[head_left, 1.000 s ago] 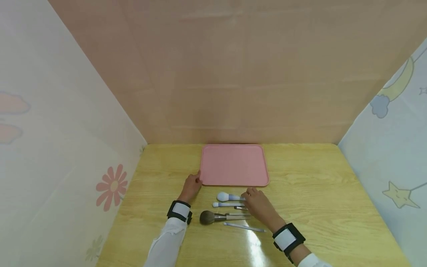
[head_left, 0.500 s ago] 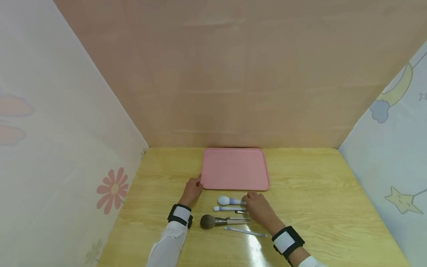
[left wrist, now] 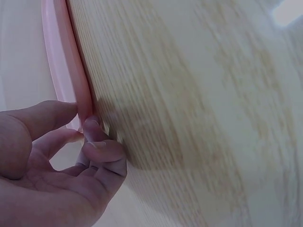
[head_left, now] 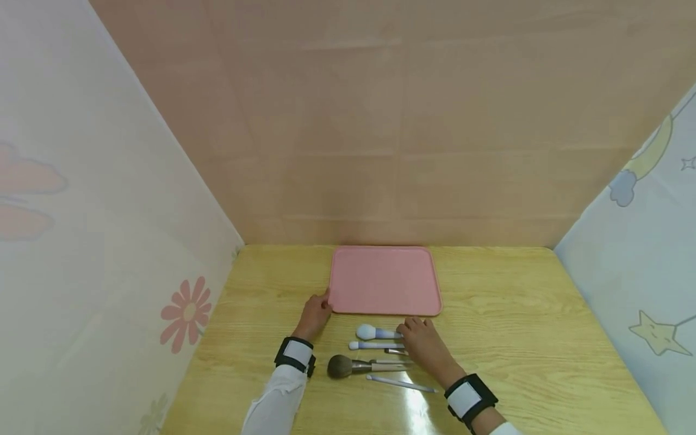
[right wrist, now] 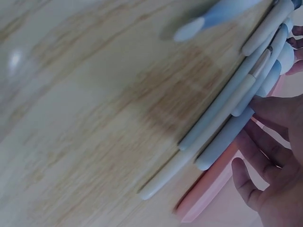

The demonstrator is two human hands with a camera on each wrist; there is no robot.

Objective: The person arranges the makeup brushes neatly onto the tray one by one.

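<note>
A pink tray (head_left: 386, 281) lies flat at the back of the table. At its near left corner, my left hand (head_left: 314, 317) pinches the rim between thumb and curled fingers; the tray rim (left wrist: 64, 52) also shows in the left wrist view. My right hand (head_left: 426, 344) pinches the handle of a fluffy white makeup brush (head_left: 367, 331) just in front of the tray, covering its handle end in the head view. In the right wrist view, the thumb (right wrist: 270, 106) presses that thick blue handle (right wrist: 222, 144) from one side, with fingers on the other.
Several more makeup brushes lie sideways below it: a slim blue-and-white one (head_left: 375, 345), a large dark-haired one (head_left: 339, 366) and a thin one (head_left: 402, 383) nearest me. Patterned sheets stand at both sides, and a brown backdrop (head_left: 348, 181) rises behind the table.
The whole head view has shifted slightly downward in the picture. Both hands keep their places at the tray corner and the brush; the tray and brushes show no clear movement.
</note>
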